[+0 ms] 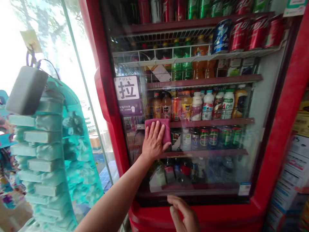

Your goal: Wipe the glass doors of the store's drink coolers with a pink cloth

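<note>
My left hand (154,141) presses a pink cloth (159,124) flat against the glass door (217,106) of a red drinks fridge (287,106), fingers spread over the cloth, just below the purple "PULL" sticker (127,95). My right hand (184,214) hovers low in front of the fridge's red base, near the door's bottom edge. Its fingers are loosely bent and apart, and it holds nothing. Behind the glass are shelves of bottles (205,104) and cans (241,33).
A teal display rack (55,161) with stacked packs stands at the left, with a grey box (26,90) hanging on it. A bright shop window (79,64) lies between the rack and the fridge. Stacked cartons (293,174) stand at the right.
</note>
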The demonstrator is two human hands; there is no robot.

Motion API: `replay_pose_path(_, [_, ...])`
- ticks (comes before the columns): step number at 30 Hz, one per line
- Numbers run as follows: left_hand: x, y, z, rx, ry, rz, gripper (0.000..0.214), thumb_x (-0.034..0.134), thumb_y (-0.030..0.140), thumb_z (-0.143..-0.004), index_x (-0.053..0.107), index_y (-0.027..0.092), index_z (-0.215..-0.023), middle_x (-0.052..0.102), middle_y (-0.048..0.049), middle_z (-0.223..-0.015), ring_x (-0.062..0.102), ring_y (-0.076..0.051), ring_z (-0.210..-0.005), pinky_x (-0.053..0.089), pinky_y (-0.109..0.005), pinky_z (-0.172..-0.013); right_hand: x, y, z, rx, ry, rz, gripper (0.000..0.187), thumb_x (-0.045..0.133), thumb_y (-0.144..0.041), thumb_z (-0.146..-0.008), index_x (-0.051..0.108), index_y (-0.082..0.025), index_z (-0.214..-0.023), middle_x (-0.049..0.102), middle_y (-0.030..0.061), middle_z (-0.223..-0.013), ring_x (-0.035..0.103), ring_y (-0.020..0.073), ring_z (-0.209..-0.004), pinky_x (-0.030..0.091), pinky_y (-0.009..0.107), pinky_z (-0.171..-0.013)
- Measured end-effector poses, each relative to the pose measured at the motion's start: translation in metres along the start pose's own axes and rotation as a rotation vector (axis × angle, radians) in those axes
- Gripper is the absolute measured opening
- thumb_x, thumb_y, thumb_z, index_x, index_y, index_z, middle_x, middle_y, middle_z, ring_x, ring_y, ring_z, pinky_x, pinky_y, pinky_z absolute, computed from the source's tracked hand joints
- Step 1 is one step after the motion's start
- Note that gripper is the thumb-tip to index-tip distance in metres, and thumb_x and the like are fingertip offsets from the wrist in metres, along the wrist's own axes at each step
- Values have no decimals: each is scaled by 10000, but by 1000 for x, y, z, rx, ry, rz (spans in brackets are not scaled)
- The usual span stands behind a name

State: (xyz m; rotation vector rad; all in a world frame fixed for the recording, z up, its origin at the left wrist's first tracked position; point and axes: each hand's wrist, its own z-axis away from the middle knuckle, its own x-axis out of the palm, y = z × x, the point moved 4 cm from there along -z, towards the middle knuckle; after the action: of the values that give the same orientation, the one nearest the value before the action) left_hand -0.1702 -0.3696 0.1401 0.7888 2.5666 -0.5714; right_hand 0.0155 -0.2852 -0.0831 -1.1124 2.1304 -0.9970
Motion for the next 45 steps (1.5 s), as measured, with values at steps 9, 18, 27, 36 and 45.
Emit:
replay_pose_path(9, [-40,-87,9,-243,124,-74,1074,509,734,-1003,133,61,-1752,91,-341,-1819,14,-462,-1732,114,-722,-1360,-76,-76,-99,-435,163,344,573,564,-219,-1069,533,-313,-1634,572,95,-1675,542,348,-1565,559,604,-1229])
replay_pose_path(18, [9,27,-32,30,20,29,1027,635,701,-958,260,164,-1749,171,-249,-1829,74,-428,-1733,72,-697,-1383,-90,-111,-210,-711,175,714,573,519,-151,-1085,498,-209,-1655,432,135,-1770,333,334,-1690,353,653,-1364])
replay_pose_path(27, [-3,9,-32,24,65,65,1028,630,701,-961,252,163,-1752,207,-243,-1823,133,-428,-1727,103,-685,-1387,-106,-100,-230,-802,24,880,616,589,-154,-1042,493,-131,-1651,381,170,-1790,273,343,-1711,311,640,-1386])
replay_pose_path(36, [-31,-47,-21,-97,160,-22,1072,533,737,-991,142,101,-1761,80,-304,-1833,29,-482,-1727,83,-748,-1358,-135,-87,-234,-865,-47,909,632,584,-151,-1038,479,-121,-1661,363,175,-1792,267,346,-1712,286,652,-1394])
replay_pose_path(45, [29,97,-85,109,55,129,946,631,588,-991,246,188,-1756,118,-204,-1847,51,-424,-1735,46,-707,-1387,-154,-71,-234,-811,-15,908,588,446,-102,-1086,464,-127,-1673,409,144,-1773,307,316,-1700,298,617,-1403])
